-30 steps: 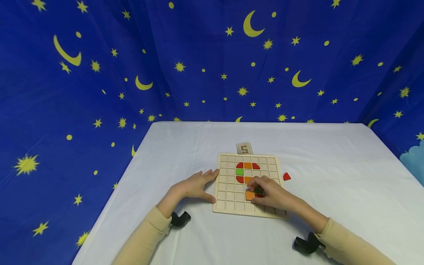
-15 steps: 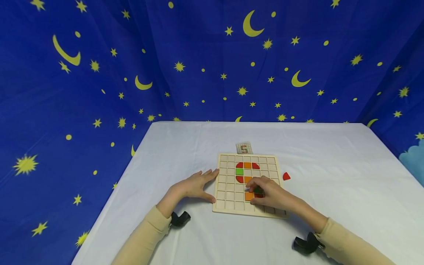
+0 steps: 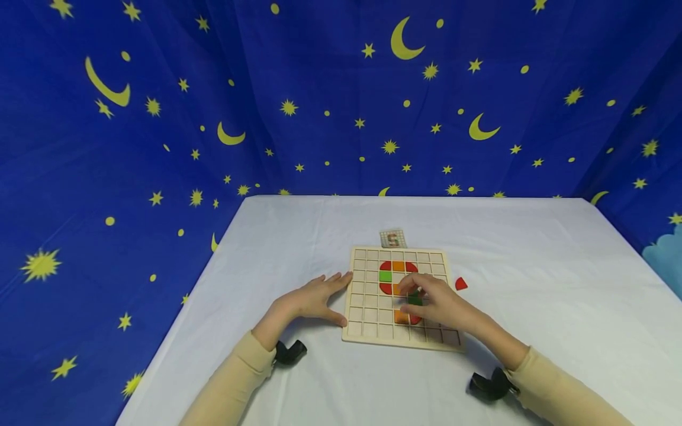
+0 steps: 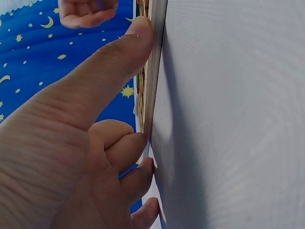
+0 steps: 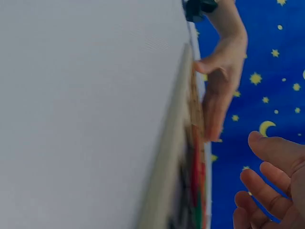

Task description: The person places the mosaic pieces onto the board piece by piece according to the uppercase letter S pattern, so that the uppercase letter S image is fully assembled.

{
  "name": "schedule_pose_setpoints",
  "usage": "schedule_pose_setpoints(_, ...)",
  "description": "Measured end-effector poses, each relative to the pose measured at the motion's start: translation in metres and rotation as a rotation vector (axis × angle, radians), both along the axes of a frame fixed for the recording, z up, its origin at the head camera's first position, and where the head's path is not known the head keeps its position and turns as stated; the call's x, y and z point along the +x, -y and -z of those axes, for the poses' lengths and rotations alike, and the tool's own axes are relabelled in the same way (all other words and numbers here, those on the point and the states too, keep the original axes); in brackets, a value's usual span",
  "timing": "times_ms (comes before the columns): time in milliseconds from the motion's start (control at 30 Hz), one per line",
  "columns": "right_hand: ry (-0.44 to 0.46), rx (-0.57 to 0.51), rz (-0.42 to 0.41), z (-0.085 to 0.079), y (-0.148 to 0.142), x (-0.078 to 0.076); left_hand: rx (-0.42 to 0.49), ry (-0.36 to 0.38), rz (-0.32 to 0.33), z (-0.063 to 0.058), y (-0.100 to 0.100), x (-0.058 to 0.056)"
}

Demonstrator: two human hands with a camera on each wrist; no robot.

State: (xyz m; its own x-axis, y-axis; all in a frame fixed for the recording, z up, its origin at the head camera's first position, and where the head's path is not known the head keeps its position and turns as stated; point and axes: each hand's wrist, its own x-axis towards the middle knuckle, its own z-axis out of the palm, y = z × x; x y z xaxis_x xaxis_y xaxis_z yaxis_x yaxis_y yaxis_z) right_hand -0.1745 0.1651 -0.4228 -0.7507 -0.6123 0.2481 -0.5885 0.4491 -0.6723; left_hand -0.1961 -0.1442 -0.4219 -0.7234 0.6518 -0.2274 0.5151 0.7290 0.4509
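A wooden grid board (image 3: 367,331) lies on the table with coloured tiles set in its squares. My left hand (image 3: 314,299) spreads along its left side, thumb and fingertips at the edge; the left wrist view shows the thumb (image 4: 138,40) against the rim. My right hand (image 3: 442,303) hovers over the board with fingers loosely bent and parted, nothing between them. Beneath it are a dark green tile (image 3: 414,299), an orange square tile (image 3: 401,317) and a red rounded tile (image 3: 415,320). Farther up sit a light green square (image 3: 385,276) and another orange tile (image 3: 398,266), partly ringed by red rounded tiles.
A loose red quarter-circle tile (image 3: 460,284) lies on the white cloth (image 3: 533,284) right of the board. Behind the board's far edge is a small pattern card (image 3: 393,239) with an S-like figure. A blue starry curtain (image 3: 319,77) hangs behind the table.
My right hand has lifted and shifted slightly up off the lower tiles, fingers spreading, so the dark green and lower red tiles show more. My left hand has stayed put.
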Motion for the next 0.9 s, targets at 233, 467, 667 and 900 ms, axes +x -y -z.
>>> schedule_pose_setpoints(233, -0.024, -0.078, 0.045, -0.014, -0.007, -0.007, 0.000, -0.003, 0.004, 0.002, -0.001, -0.001)
schedule_pose_setpoints(467, -0.066, -0.100, 0.125, -0.018, -0.028, -0.012, 0.007, 0.018, -0.023, -0.001, -0.001, 0.001)
schedule_pose_setpoints(667, -0.114, -0.074, 0.255, -0.017, -0.057, -0.012, 0.010, 0.014, -0.021, -0.001, -0.001, 0.002)
schedule_pose_setpoints(900, -0.110, -0.056, 0.375, -0.013, -0.085, -0.011, 0.002, 0.004, -0.015, 0.001, 0.000, 0.001)
